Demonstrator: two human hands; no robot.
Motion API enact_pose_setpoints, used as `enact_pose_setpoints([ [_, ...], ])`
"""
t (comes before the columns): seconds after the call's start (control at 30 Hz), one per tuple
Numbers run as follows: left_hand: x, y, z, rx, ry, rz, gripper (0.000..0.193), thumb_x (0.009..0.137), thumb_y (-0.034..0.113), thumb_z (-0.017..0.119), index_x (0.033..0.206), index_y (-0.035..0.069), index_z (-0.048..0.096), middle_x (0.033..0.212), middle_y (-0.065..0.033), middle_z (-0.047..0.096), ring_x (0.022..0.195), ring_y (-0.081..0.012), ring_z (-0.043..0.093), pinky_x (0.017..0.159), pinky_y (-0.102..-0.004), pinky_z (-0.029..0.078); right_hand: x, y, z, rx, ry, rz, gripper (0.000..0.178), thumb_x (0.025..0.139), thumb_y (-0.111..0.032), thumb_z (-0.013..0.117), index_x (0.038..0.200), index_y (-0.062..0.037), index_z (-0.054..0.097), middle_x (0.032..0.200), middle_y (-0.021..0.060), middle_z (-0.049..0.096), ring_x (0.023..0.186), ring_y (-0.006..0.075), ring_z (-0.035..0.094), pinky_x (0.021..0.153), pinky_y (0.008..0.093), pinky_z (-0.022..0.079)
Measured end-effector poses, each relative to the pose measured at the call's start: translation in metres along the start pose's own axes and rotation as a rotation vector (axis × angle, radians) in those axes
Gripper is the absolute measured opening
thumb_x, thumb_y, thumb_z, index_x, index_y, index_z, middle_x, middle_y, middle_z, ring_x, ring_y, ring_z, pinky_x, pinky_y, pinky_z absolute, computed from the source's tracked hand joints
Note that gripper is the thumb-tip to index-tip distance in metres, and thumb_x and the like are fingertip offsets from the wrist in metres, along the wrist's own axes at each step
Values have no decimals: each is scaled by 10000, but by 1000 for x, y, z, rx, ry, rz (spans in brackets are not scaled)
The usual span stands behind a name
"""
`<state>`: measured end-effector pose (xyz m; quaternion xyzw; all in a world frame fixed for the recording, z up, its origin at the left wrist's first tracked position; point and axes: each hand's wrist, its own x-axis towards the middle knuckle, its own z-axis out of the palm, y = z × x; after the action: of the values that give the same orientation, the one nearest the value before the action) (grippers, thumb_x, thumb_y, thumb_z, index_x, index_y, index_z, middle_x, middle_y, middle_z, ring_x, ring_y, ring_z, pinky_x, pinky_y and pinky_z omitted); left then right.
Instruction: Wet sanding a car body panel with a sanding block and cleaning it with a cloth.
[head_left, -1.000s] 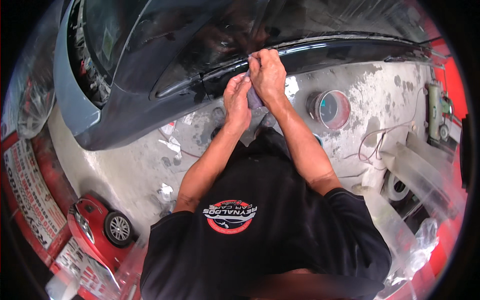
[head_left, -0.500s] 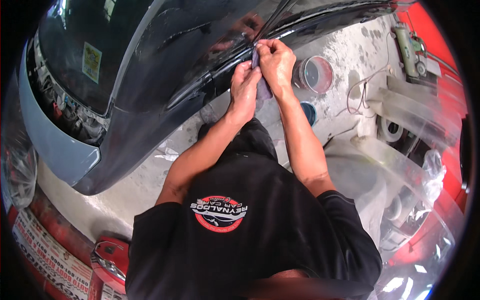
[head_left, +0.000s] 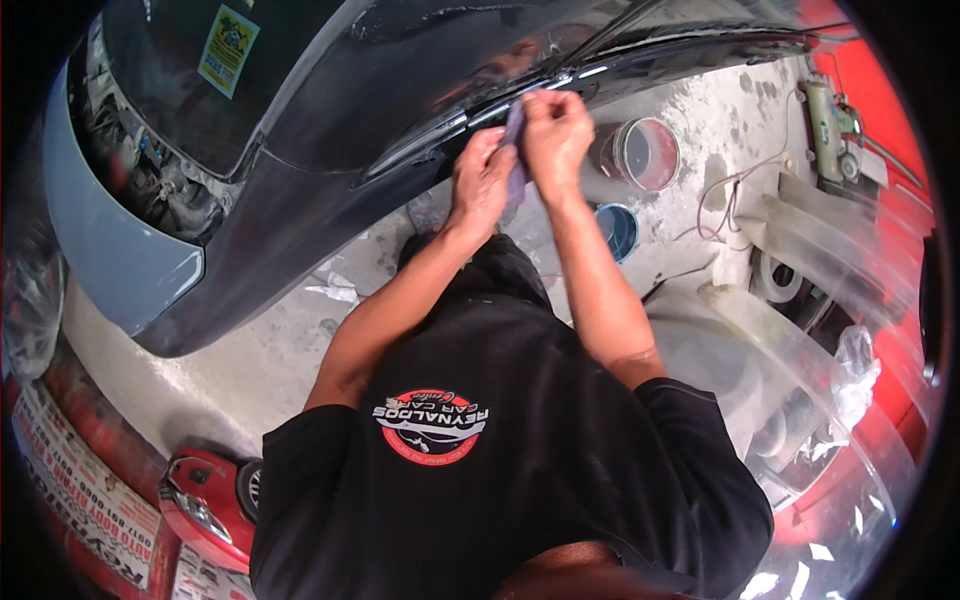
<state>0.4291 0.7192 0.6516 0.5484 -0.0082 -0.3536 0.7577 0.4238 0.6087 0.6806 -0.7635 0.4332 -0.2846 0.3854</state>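
Observation:
A purple-grey cloth [head_left: 516,180] hangs between my two hands, beside the dark car's [head_left: 340,190] side. My left hand [head_left: 480,182] is closed, fingers bent round the cloth's left side. Held a little higher, my right hand [head_left: 557,138] pinches the upper end of the cloth, its fingers curled. Both hands are close to the glossy trim strip [head_left: 480,108] along the door edge; whether they touch it I cannot tell. The folds inside my fingers are hidden.
A grey-lined bucket [head_left: 641,155] and a blue bucket [head_left: 617,230] stand right of my right forearm. A hose [head_left: 708,190] curls on the concrete floor. Plastic-covered items [head_left: 790,340] fill the right side. A red toy-like car front [head_left: 205,510] shows at lower left.
Both hands and the cloth have come slightly away from the trim strip. The view has shifted, so the car's front appears higher. My grip on the cloth stays.

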Motion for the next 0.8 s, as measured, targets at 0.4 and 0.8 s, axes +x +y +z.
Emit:
enact_pose_setpoints([
  [0.4,-27,4,-25,141,77,-20,266,1036,63,563,1288,-23,572,1182,-68,646,1065,-114,604,950,-280,491,-12,6,2,147,-104,-165,96,855,-79,746,874,10,714,839,195,715,735,357,718,692,426,574],
  [0.8,-51,3,-47,143,92,-47,257,1055,76,554,1298,-10,543,1223,-70,632,1103,-119,586,981,-282,462,-40,-7,10,150,-323,-262,87,875,-57,710,912,21,693,882,201,703,768,372,707,696,407,565],
])
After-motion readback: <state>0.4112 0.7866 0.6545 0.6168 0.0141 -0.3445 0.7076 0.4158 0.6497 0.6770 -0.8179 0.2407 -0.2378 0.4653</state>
